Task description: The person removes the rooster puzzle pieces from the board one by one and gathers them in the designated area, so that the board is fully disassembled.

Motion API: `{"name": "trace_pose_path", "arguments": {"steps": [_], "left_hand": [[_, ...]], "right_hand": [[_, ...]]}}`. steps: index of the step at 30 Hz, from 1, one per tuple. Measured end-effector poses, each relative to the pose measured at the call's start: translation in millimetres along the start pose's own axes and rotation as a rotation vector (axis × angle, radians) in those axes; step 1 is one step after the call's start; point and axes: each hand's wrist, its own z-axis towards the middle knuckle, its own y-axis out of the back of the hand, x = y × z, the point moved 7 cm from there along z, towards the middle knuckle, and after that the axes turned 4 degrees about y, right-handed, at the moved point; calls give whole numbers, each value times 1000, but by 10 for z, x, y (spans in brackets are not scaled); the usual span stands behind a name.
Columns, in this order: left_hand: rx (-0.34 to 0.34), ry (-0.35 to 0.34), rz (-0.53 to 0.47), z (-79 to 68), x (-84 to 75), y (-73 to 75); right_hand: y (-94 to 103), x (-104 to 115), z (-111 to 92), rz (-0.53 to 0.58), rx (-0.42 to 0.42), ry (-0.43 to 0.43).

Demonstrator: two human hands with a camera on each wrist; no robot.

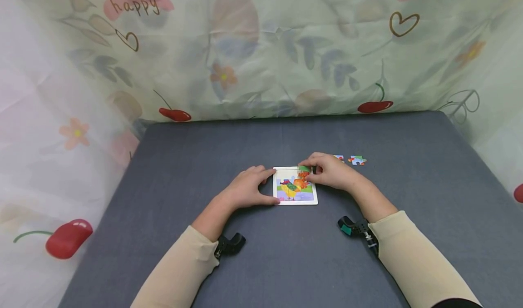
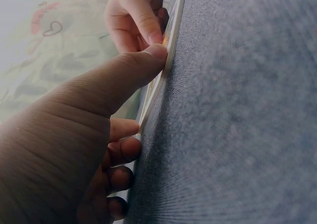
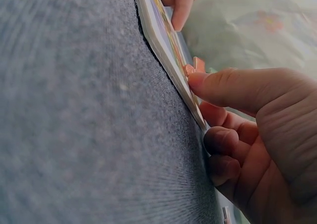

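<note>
A small white-framed jigsaw puzzle tray [image 1: 296, 203] lies on the table, its lower part filled with a bright chicken picture and its upper left part bare. My left hand [image 1: 247, 189] holds the tray's left side, thumb at the near corner and fingers at the far one. At the tray's upper right, my right hand [image 1: 333, 172] pinches a green and red puzzle piece [image 1: 303, 168] between thumb and fingers. In the right wrist view an orange edge of the piece [image 3: 199, 64] stands up past the thumb tip. Fingers partly cover the piece.
Two loose puzzle pieces lie beyond the right hand: one in full sight [image 1: 357, 160], the other piece [image 1: 338, 157] partly behind the hand. A grey cloth covers the table [image 1: 286, 253]. A patterned curtain [image 1: 269, 72] hangs along the far edge.
</note>
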Motion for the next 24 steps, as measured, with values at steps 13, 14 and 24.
{"name": "trace_pose_path", "arguments": {"steps": [13, 14, 24], "left_hand": [[1, -3, -1, 14, 8, 7], [1, -2, -1, 12, 7, 10], [9, 2, -2, 7, 16, 0]], "right_hand": [[2, -5, 12, -8, 1, -8], [4, -5, 13, -5, 3, -11], [153, 4, -31, 45, -17, -69]]}}
